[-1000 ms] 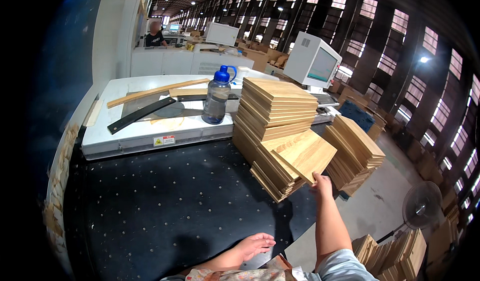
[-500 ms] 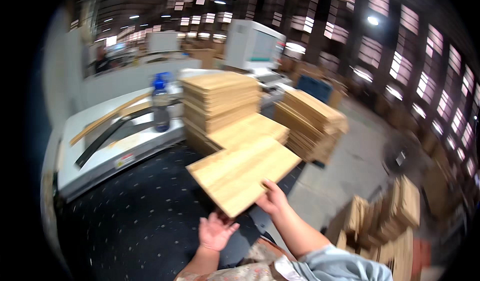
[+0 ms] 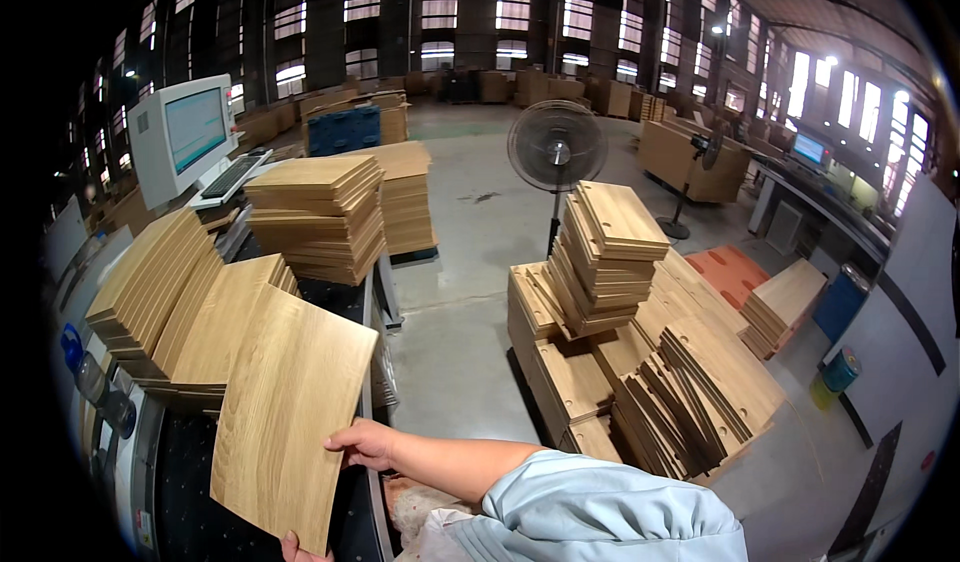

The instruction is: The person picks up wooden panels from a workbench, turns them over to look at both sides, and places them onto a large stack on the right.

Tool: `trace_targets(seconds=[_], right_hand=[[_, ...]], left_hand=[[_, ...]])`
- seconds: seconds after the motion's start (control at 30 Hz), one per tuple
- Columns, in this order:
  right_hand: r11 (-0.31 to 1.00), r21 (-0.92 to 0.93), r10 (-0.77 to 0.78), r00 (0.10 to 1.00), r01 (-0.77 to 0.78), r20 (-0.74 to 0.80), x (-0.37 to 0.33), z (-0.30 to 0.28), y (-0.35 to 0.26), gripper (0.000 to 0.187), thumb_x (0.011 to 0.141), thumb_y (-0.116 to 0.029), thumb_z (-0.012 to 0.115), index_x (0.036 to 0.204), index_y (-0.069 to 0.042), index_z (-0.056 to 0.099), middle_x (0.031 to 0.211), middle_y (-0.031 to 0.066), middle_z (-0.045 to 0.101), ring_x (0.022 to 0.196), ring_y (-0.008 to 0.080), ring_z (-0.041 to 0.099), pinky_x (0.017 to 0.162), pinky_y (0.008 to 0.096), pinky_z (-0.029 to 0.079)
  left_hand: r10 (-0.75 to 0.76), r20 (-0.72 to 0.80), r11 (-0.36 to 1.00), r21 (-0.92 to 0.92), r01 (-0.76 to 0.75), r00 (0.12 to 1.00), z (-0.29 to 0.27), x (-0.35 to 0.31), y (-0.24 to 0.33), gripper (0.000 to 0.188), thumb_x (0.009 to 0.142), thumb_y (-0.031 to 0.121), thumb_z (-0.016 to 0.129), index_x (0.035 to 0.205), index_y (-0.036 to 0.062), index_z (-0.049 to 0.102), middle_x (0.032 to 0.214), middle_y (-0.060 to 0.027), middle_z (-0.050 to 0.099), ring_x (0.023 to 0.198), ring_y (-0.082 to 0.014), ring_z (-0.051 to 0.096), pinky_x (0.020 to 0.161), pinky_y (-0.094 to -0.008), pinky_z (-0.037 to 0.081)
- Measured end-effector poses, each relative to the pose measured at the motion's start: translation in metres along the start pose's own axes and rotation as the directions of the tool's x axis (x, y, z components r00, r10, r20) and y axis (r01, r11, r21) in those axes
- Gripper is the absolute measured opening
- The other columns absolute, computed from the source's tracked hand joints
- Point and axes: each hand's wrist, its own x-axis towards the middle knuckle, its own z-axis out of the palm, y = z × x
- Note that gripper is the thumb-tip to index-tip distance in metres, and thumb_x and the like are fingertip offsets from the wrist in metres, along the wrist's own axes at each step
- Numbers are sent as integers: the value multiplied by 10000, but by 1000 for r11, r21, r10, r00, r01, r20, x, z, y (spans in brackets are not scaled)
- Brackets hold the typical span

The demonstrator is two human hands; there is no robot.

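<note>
A flat, light wood-grain board (image 3: 290, 412) hangs tilted over the black speckled table (image 3: 190, 492). My right hand (image 3: 366, 445) is closed on its right edge, the thumb lying on the upper face. At the board's bottom corner my left hand (image 3: 298, 550) grips it; only some fingertips show, the rest being hidden or out of the picture. Just beyond the board, a stack of similar boards (image 3: 150, 292) stands on the left, with a lower stack (image 3: 225, 337) against it. Another board stack (image 3: 315, 217) rises farther back.
A monitor (image 3: 190, 142) and keyboard (image 3: 235, 174) stand behind the stacks; a blue-capped bottle (image 3: 95, 382) is at far left. To the right, a pallet load of drilled panels (image 3: 620, 217) includes leaning pieces (image 3: 690, 402). A pedestal fan (image 3: 557, 152) stands beyond on the grey floor (image 3: 460, 302).
My view has swung right, bringing the panel load and fan into the middle. My left hand, free and spread before, now holds the board's lower corner; my right hand keeps its grip.
</note>
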Motion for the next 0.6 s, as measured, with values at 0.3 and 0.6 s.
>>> trace_targets(seconds=[0.3,0.6], right_hand=[[989,22,-148,981,146,124,-43,-29,-21,530,745,-105,683,1231,-37,484,1158,81,573,1069,218,540,931,394,418],[995,59,65,971,-80,229,-19,-30,38,465,761,-114,692,1189,-46,526,1094,83,607,981,243,588,835,434,475]], left_hand=[[209,28,886,417,-202,977,-2,-19,-7,583,850,276,591,1349,90,355,1290,-170,454,1087,-250,497,835,-306,464],[-161,-88,985,49,166,983,-79,-111,56,448,981,324,331,1371,103,334,1384,-54,391,1232,-207,403,930,-279,411]])
